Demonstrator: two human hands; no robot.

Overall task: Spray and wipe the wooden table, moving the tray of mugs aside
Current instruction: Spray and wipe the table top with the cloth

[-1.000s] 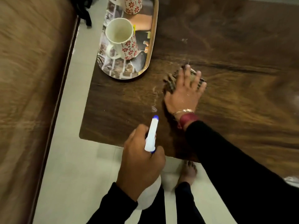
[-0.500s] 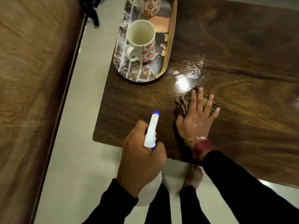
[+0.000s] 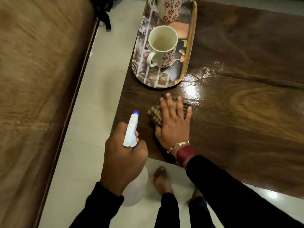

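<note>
A: What's at the left?
B: The left hand [image 3: 122, 155], clenched around a white spray bottle [image 3: 131, 130], near the wooden table [image 3: 238, 120] corner.
A: And right of that?
B: The right hand [image 3: 174, 124], fingers spread flat, presses a checked cloth [image 3: 155, 113] onto the table. Beyond it the tray [image 3: 189, 46] holds two floral mugs [image 3: 162, 46], beside a wet patch [image 3: 195, 89].

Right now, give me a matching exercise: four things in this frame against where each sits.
Things:
1. spray bottle
2. checked cloth
3. nearer mug
4. wet patch

Places:
A. on the tray
B. under the right hand
C. on the table beside the tray's near corner
D. in the left hand

Pairs: 1-D, 2-B, 3-A, 4-C
</note>
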